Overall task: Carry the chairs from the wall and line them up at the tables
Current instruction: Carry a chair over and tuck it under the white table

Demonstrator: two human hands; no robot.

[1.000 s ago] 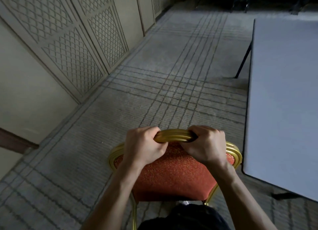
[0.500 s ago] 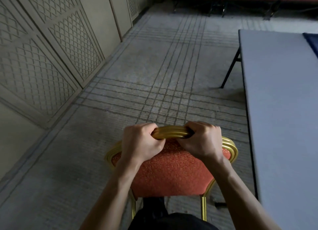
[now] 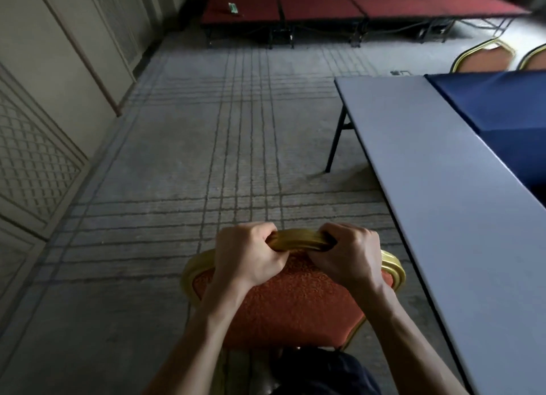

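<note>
Gripping one chair (image 3: 283, 306), left hand (image 3: 245, 255), right hand (image 3: 348, 255), one grey table (image 3: 428, 173) beside, two chairs (image 3: 484, 58) beyond

Dim room, soft light, strongest at the far right.
The counter (image 3: 437, 205) top is the brightest surface, pale and evenly lit; its leg throws a faint shadow on the floor (image 3: 183, 164). The near left corner sinks into dark. The chair (image 3: 295, 303) rim shows a dull glint. Wide-angle bending tilts the wall (image 3: 38, 164) panels, and detail is soft throughout.
</note>
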